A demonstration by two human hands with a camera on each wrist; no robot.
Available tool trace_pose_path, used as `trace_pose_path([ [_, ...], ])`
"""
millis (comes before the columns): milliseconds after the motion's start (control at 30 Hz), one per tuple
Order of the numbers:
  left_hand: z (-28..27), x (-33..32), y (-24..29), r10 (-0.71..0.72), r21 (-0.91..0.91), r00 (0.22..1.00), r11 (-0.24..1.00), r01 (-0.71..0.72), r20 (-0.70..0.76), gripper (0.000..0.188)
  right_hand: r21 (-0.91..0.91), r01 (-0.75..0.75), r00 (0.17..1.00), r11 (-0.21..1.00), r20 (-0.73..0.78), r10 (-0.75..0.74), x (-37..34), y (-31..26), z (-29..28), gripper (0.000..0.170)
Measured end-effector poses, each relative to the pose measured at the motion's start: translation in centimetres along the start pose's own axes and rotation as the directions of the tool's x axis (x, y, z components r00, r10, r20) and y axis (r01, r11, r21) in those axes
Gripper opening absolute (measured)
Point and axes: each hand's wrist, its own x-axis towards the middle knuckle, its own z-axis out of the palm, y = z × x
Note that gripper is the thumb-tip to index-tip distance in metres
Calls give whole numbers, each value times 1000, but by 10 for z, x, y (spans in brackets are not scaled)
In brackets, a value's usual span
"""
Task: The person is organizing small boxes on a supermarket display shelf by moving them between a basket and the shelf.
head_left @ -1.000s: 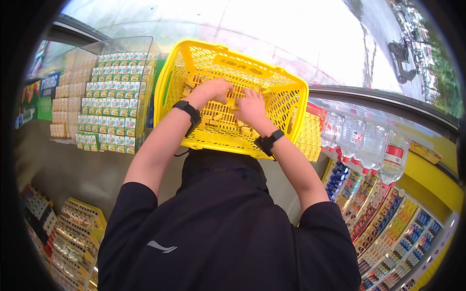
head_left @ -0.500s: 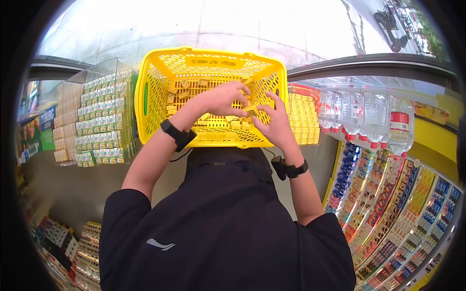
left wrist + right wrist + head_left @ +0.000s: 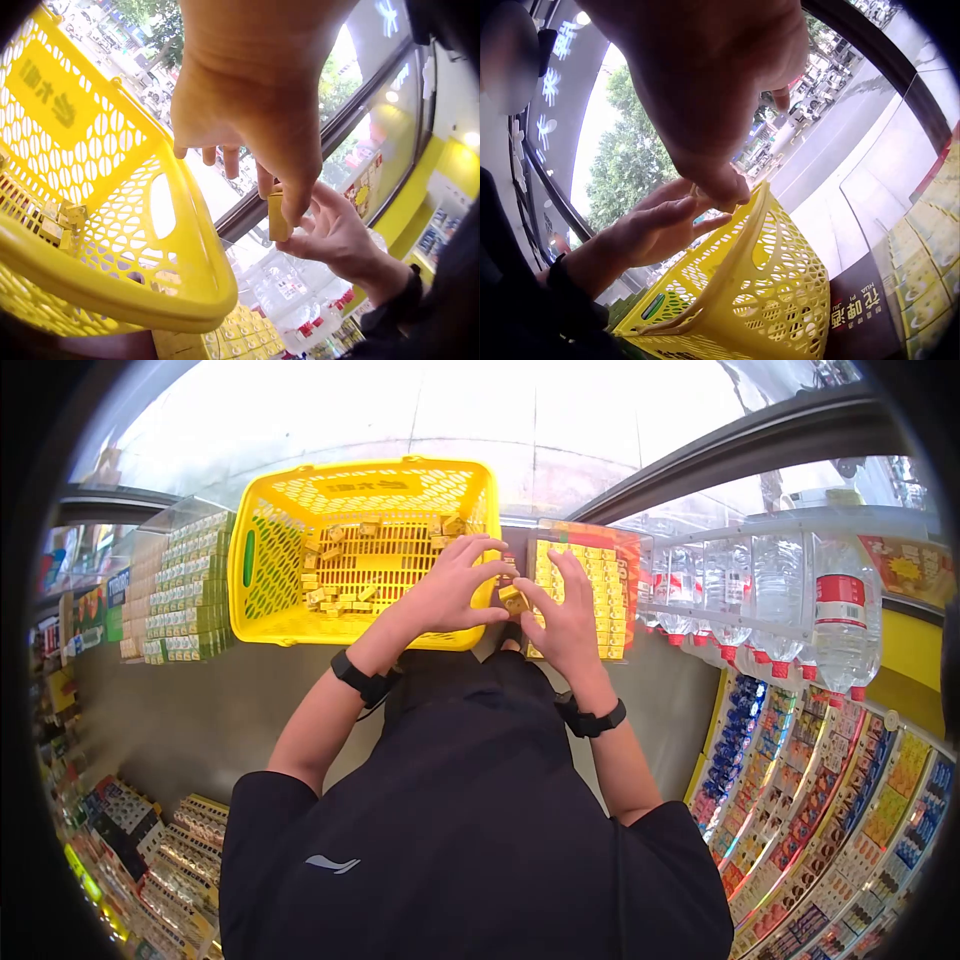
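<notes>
A small yellow box [image 3: 513, 600] is held up between my two hands, just past the right end of a yellow shopping basket [image 3: 270, 622]. My left hand [image 3: 450, 585] pinches it between thumb and index finger, over the basket's right rim. From the other side my right hand [image 3: 568, 625] grips the same yellow box with thumb and fingers. In the left wrist view the box [image 3: 277, 217] stands upright between the thumbs. Several similar yellow boxes [image 3: 325, 598] lie scattered on the basket's slotted floor.
Right of the basket is a display of yellow boxes [image 3: 610, 605] with a red edge. Large water bottles [image 3: 840, 610] in plastic wrap stand further right, above shelves of snacks [image 3: 800, 790]. Stacked green and white cartons [image 3: 190, 595] are on the left. Behind runs a window frame [image 3: 740, 440].
Both hands were inside the basket, then came up with a yellow box between them. They are now at its right end, and the basket has shifted left in view.
</notes>
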Motion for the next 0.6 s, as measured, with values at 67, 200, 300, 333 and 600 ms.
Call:
trace_pose_path([
  [67, 21, 11, 6, 10, -3, 999, 1000, -10, 33, 48, 12, 98, 993, 995, 69, -99, -13, 25, -13, 52],
  [200, 54, 26, 17, 24, 134, 998, 990, -31, 54, 43, 60, 110, 987, 992, 112, -116, -29, 54, -36, 54],
  [300, 71, 36, 22, -23, 211, 1000, 977, 19, 17, 40, 45, 79, 991, 996, 104, -83, -35, 73, -37, 54],
  [333, 77, 38, 21, -28, 212, 999, 977, 23, 16, 40, 49, 80, 991, 996, 106, -85, -36, 79, -35, 54],
  [600, 89, 67, 22, -40, 298, 995, 952, 64, -86, 38, -7, 41, 998, 999, 42, -40, -30, 110, -21, 52],
])
